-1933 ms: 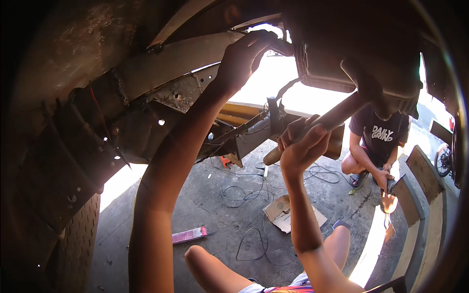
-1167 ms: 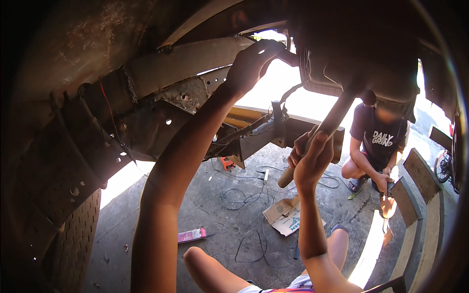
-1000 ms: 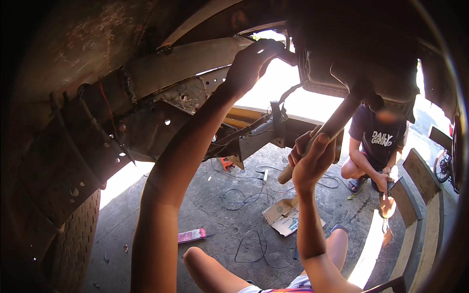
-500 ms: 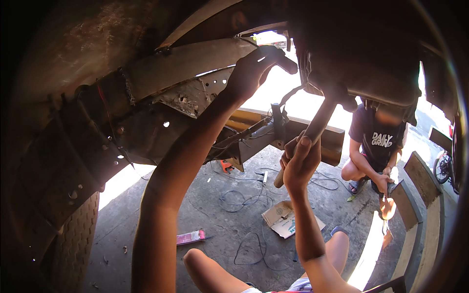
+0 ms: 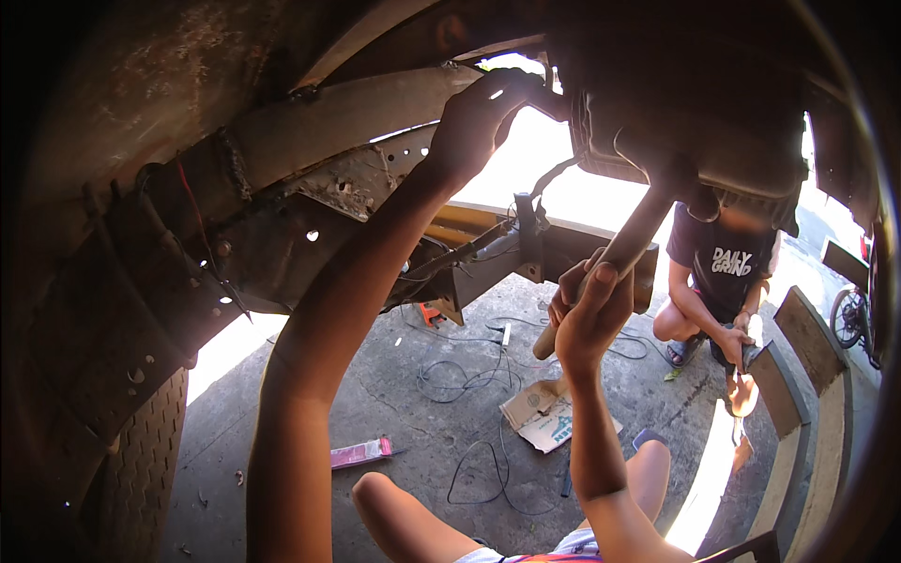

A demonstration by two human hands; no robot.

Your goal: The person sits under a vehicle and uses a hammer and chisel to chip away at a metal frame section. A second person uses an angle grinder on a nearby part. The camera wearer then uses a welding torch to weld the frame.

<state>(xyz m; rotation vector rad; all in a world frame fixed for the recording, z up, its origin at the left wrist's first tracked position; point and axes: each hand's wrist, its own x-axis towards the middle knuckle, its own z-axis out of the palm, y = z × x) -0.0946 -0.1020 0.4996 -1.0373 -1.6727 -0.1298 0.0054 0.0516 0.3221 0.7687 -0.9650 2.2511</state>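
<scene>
My right hand is wrapped round the wooden handle of a hammer. Its dark head is raised against the underside of a dark, box-shaped vehicle part; whether it touches is lost in shadow. Higher up and to the left, my left hand is closed, fingers bent, beside that part's left edge. A short dark piece seems to stick out from its fingers toward this edge, but shadow hides what it is. Below the hands, a steel crossbeam carries thin wiring.
Overhead at left runs a perforated chassis rail. On the concrete lie black cables, flattened cardboard, a pink package and an orange object. A person crouches at right beside curved metal pieces.
The hammer has moved slightly right, its head now more under the box-shaped part. My left hand has risen a little, its held piece nearer that part's edge.
</scene>
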